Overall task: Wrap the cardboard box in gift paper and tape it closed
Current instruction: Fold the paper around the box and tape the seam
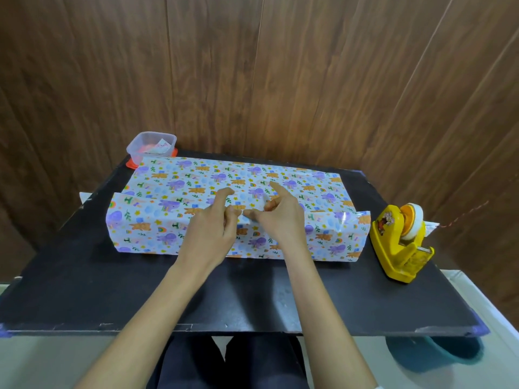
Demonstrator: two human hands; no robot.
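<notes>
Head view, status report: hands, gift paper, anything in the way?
Left hand and right hand both pinching the gift paper at mid-seam. Paper folded over, side ends open. Tape dispenser to its right, nothing blocking.

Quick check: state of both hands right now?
Left hand: pinching the gift paper edge at the seam.
Right hand: pinching the same edge.

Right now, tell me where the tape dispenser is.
In the head view, the tape dispenser stands near the right edge of the table, just right of the gift paper.
</notes>
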